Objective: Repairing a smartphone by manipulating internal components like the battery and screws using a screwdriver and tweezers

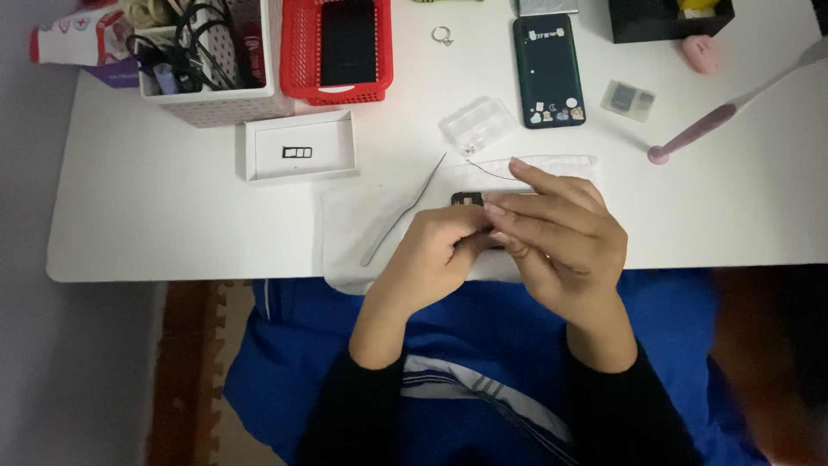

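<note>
While both hands meet, left hand (435, 255) and right hand (556, 233) grip pinching small black part (467, 198), tweezers (404, 210) just left

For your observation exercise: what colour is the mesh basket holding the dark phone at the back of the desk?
Red, seen in the head view: the basket.

We bring both hands together, left hand (435, 259) curled in a pinching grip, right hand (561, 237) overlapping with fingers extended.
</note>
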